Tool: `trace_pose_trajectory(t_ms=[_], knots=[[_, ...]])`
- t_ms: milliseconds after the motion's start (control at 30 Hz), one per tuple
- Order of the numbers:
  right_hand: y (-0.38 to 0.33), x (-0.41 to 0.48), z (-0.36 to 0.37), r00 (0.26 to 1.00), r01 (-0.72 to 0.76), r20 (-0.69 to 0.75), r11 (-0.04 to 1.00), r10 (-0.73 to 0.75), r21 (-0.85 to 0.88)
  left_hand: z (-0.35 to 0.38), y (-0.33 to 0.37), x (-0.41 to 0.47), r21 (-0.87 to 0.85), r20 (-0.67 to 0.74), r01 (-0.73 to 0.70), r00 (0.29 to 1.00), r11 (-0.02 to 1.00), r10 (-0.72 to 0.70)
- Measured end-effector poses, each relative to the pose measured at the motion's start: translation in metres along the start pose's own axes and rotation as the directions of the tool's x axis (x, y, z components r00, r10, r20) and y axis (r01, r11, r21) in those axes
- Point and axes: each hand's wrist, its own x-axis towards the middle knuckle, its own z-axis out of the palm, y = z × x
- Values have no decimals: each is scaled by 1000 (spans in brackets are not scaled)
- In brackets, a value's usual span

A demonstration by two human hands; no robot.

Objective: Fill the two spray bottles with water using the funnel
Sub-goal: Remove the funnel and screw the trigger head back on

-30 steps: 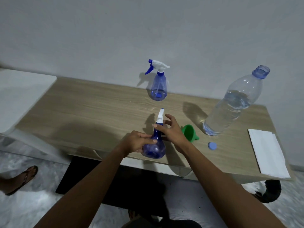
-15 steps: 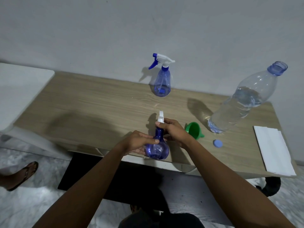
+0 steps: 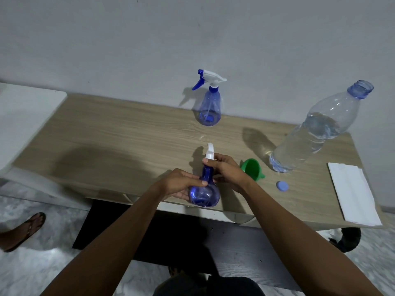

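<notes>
A blue spray bottle (image 3: 204,194) stands near the front edge of the wooden table (image 3: 119,146). My left hand (image 3: 181,184) grips its round body. My right hand (image 3: 225,169) is closed around its neck, just under the white spray head (image 3: 209,152). A second blue spray bottle (image 3: 209,110) with a white and blue trigger head stands at the back by the wall. Right of my right hand a green funnel (image 3: 251,168) lies on its side. A large clear water bottle (image 3: 316,131), uncapped and partly full, stands at the right. Its blue cap (image 3: 282,185) lies on the table.
A folded white paper towel (image 3: 352,193) lies at the table's right end. A white surface (image 3: 23,112) adjoins the table on the left. Another person's sandalled foot (image 3: 23,229) is on the floor at the lower left.
My right hand's fingers have closed from spread around the near bottle's neck. My left hand keeps its hold on the body. The bottle stays in place.
</notes>
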Motion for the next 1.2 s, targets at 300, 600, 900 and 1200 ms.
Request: trace_pose_trajectory(t_ms=[300, 600, 900, 1200], knots=[[0, 1, -2, 1000, 11, -26, 1000, -11, 1, -4, 4, 2, 36, 6, 8, 1000, 999, -8], [-30, 12, -18, 969, 109, -233, 990, -87, 85, 3, 30, 19, -16, -86, -104, 991, 994, 103], [-69, 54, -81, 880, 343, -350, 939, -320, 4, 25, 83, 91, -73, -207, -336, 926, 939, 316], [-51, 113, -116, 777, 335, -502, 924, -381, -182, 58, 106, 175, 19, -452, -448, 794, 894, 407]])
